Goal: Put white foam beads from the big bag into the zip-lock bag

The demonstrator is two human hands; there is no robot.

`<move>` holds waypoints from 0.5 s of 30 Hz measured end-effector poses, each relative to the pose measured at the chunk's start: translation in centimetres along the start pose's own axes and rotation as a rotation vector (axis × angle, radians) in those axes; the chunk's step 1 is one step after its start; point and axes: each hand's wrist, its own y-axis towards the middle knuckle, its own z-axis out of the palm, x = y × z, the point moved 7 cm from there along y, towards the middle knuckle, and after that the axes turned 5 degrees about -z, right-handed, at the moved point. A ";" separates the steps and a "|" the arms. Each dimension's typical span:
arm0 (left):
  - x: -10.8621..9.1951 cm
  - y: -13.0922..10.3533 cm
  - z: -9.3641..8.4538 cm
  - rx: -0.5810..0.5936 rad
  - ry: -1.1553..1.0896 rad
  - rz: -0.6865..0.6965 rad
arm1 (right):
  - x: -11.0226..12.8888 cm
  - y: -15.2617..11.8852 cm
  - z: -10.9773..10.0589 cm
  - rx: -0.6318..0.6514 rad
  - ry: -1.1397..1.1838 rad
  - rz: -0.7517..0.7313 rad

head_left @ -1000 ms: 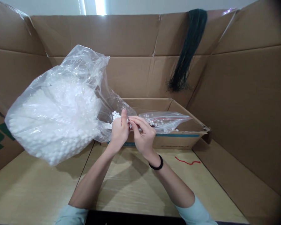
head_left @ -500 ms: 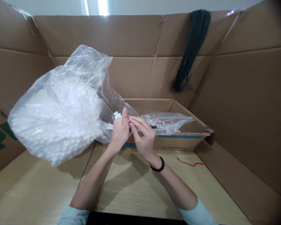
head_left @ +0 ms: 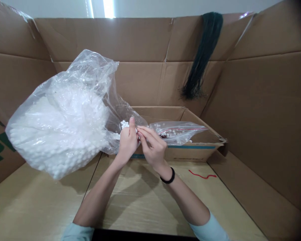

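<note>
My left hand [head_left: 127, 140] is closed, thumb up, around a bunch of small white balls [head_left: 124, 124] that shows above its fingers. Against it, my right hand [head_left: 154, 145] pinches thumb and forefinger together beside the left thumb. Whatever lies between those fingertips is too small to make out. A large clear plastic bag [head_left: 57, 127] full of white balls stands at the left, its open mouth reaching behind my left hand. Just right of my hands, a clear zip bag [head_left: 179, 130] with a red seal line holds some white balls and something dark red.
Both hands are over the near side of an open cardboard box [head_left: 190, 152]. A red cord [head_left: 202, 174] lies on the wooden table [head_left: 132, 201]. Dark green strands [head_left: 204, 53] hang over the tall cardboard wall [head_left: 140, 40], which continues along both sides.
My hands keep nearly the same pose, with only slight finger movement. The whole view has shifted a little.
</note>
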 end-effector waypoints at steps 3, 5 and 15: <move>0.0 0.0 -0.1 -0.024 0.020 0.017 | 0.1 0.0 0.1 0.011 -0.005 -0.012; 0.0 0.1 -0.2 -0.034 0.043 0.022 | -0.1 0.0 0.3 0.024 0.001 0.013; 0.5 0.7 0.6 0.252 0.072 -0.029 | -2.0 1.2 0.3 0.203 0.075 0.216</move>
